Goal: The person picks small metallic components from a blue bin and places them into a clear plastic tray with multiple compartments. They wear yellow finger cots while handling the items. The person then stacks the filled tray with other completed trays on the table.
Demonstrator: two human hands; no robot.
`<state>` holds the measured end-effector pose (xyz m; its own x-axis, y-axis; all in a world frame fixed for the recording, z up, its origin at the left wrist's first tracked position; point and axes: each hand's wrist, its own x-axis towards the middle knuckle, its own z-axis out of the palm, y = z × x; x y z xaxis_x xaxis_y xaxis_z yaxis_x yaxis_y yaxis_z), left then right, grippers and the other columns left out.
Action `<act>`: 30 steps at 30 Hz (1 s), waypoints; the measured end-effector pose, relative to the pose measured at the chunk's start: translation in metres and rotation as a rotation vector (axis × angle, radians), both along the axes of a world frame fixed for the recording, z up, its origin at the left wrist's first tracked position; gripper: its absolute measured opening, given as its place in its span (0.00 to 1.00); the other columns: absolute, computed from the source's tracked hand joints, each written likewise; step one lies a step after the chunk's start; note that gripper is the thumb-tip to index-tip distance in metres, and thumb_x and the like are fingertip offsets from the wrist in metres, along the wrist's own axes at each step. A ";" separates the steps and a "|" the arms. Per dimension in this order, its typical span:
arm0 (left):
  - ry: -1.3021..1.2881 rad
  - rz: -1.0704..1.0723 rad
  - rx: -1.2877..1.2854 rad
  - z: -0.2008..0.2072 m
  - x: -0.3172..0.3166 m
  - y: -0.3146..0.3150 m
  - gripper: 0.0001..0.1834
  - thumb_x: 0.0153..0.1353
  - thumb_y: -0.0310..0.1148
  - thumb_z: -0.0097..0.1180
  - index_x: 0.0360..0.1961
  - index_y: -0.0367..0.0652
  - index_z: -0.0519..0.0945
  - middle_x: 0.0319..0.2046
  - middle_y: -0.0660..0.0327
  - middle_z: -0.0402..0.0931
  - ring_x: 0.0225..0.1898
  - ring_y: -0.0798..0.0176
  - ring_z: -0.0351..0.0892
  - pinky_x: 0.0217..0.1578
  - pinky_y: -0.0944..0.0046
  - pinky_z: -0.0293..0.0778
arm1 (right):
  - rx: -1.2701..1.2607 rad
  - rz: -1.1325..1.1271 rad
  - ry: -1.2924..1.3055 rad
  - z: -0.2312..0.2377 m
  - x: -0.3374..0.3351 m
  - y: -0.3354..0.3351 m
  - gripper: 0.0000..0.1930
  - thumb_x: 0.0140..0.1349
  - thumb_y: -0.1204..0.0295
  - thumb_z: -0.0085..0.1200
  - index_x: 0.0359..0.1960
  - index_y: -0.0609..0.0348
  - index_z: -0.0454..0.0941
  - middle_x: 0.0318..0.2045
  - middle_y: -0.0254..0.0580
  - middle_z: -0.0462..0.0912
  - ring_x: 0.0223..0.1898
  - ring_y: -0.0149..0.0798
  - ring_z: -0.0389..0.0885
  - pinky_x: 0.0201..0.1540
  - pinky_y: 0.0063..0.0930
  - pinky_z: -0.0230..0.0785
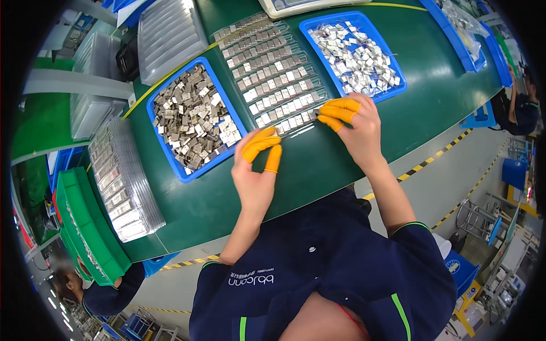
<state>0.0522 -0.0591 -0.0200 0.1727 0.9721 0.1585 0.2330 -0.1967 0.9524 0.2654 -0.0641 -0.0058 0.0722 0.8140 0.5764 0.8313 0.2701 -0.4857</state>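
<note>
My left hand (256, 170), with yellow finger cots, is at the near left end of a clear plastic tray (296, 135). Its thumb and fingertips come together by the tray's edge; anything between them is hidden. Yellow cots also cover fingertips of my right hand (358, 125), which pinches a small dark part (317, 114) at the right end of the nearest row. Several rows of small silver and white rectangular parts (284, 103) fill the tray slots. Blue bins flank them: grey metal parts (187, 116) on the left, white parts with thin leads (358, 59) on the right.
Stacked clear trays (122, 182) and a green crate (91, 227) stand on the left. Empty ribbed trays (170, 40) lie at the far left. Another blue bin (463, 40) holds clear bags at the far right. Other people (102, 290) are at the left and right.
</note>
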 end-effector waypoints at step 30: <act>0.651 0.068 0.425 0.002 -0.023 0.021 0.17 0.50 0.22 0.61 0.43 0.44 0.80 0.50 0.60 0.75 0.56 0.51 0.68 0.57 0.54 0.63 | -0.060 0.052 -0.133 -0.007 0.038 -0.003 0.11 0.45 0.72 0.64 0.33 0.54 0.83 0.39 0.31 0.82 0.42 0.39 0.75 0.49 0.34 0.64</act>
<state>0.0293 -0.0377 -0.0179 0.3009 0.8626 0.4068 0.7441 -0.4791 0.4655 0.3037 -0.0672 -0.0125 -0.0447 0.8481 0.5279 0.8751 0.2882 -0.3889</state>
